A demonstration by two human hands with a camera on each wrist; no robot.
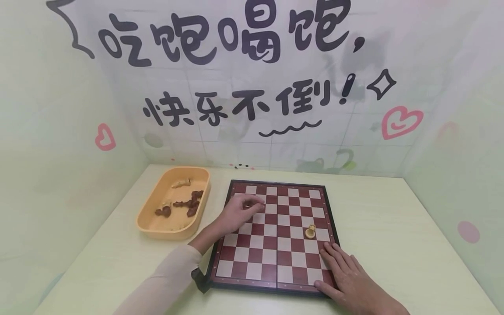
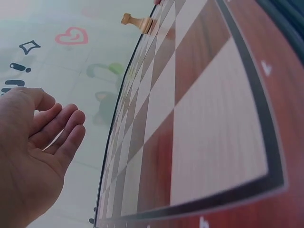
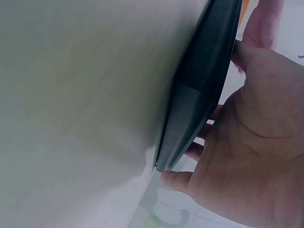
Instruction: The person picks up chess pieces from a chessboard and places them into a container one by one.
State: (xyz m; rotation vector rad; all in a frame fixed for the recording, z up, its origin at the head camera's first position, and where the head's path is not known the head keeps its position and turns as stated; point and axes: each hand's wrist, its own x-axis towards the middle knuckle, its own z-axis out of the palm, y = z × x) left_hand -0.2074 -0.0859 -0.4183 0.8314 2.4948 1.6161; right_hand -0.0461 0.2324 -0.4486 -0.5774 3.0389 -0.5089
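Observation:
My left hand hovers over the left half of the chessboard. Its thumb and index finger bend toward each other, and the left wrist view shows the fingers loosely curled with nothing visible between them. The right hand rests on the board's near right edge, fingers fairly straight; from the right wrist, its fingertips reach over the dark side of the board. A light-coloured rook stands upright on the right half, just beyond the right fingertips. It juts from the board's surface in the left wrist view.
A yellow-orange tray sits left of the board, holding several dark chess pieces and a light piece lying on their sides. A black tab sticks out at the board's near left corner. Printed curtains enclose the pale table.

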